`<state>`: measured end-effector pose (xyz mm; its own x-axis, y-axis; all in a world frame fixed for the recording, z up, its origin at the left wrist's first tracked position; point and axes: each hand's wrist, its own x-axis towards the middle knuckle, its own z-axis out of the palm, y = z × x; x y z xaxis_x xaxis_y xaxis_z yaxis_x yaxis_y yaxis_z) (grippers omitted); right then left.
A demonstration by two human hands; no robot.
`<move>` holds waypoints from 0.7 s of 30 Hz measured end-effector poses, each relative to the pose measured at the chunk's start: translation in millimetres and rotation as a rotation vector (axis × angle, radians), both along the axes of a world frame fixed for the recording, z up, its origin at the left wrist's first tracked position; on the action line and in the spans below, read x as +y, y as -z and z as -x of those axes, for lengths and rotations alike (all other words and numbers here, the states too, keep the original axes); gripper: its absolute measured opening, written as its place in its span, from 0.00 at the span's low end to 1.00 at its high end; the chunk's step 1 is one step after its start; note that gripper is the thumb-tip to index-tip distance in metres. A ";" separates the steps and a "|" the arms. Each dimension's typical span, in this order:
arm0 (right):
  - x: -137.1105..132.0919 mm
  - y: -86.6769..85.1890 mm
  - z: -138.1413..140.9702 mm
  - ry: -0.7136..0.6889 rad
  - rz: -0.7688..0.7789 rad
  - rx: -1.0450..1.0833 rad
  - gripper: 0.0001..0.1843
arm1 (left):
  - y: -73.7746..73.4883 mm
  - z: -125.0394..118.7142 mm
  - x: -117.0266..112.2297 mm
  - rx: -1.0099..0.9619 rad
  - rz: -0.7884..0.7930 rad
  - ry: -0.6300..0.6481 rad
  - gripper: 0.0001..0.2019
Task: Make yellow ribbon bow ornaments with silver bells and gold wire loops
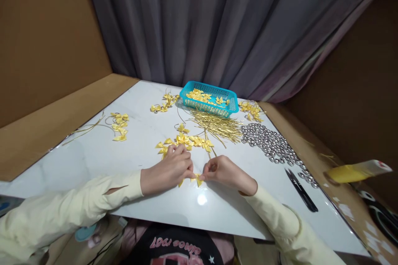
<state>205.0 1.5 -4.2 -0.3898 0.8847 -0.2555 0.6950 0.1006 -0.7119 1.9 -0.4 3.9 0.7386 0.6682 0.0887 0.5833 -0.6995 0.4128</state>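
Note:
Near the front of the white table, a small yellow ribbon bow is between my two hands. My left hand pinches at its left side, fingers curled and thumb pressed in. From the other side, the closed thumb and forefinger of my right hand grip its right edge. Another bit of yellow ribbon shows just below my left fingers, partly hidden. Just beyond my hands lies a loose pile of yellow bows, some of it covered by my left hand. Gold twist ties are heaped farther back.
A blue basket holding yellow bows stands at the back. Silver bell-like beads spread over the right side, with black thread snips nearer me. More bows lie left. A yellow spool and black-handled scissors are far right.

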 end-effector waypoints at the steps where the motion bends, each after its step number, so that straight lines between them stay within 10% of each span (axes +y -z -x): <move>1: 0.9 -2.2 -1.2 0.000 -0.029 -0.006 0.19 | 0.3 -0.1 0.6 -0.006 0.010 0.002 0.10; 16: 19.4 7.9 -8.1 -0.046 -0.766 -0.316 0.09 | -14.1 17.5 16.7 -0.089 0.063 -0.173 0.06; 21: 27.1 12.0 -11.9 -0.067 -0.828 -0.331 0.12 | -10.7 8.9 5.1 -0.082 -0.026 0.033 0.06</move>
